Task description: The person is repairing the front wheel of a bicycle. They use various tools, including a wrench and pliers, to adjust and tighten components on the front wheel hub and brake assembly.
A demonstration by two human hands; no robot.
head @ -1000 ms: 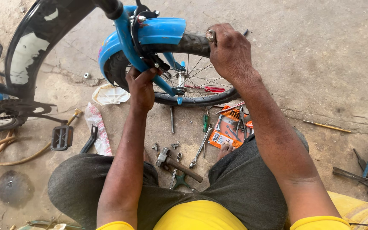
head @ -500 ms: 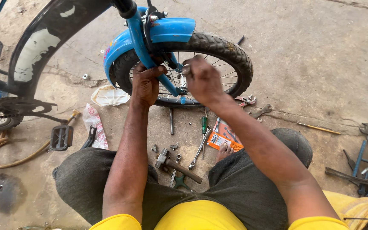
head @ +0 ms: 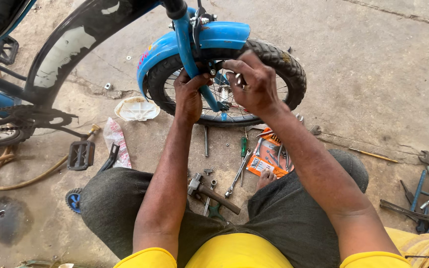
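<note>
- Orange packet (head: 269,158) lies on the ground under our right forearm; we see slim metal tools through its clear front, kind not readable.
- White lid-like dish (head: 136,108) lies beside the wheel, holding nothing we can make out.
- Concrete floor (head: 373,64), cracked and dusty, carries it all; we sit on it with knees spread.
- Blue fork (head: 190,59) and blue mudguard (head: 209,37) stand over the small front wheel (head: 279,64), straight ahead of us.
- Left hand (head: 189,94) is closed round the fork leg, just below the mudguard.
- Right hand (head: 251,84) has its fingers curled at the wheel beside the fork; a small shiny part shows between the fingertips, but we cannot tell what it is or how tightly it is held.
- The two hands are close together, one on each side of the fork leg.
- Hammer (head: 209,191), screwdriver (head: 243,149) and loose nuts lie between our knees.
- Spanners (head: 428,193) are heaped at far right.
- Pedal (head: 80,155) and hose (head: 11,173) lie at left.
</note>
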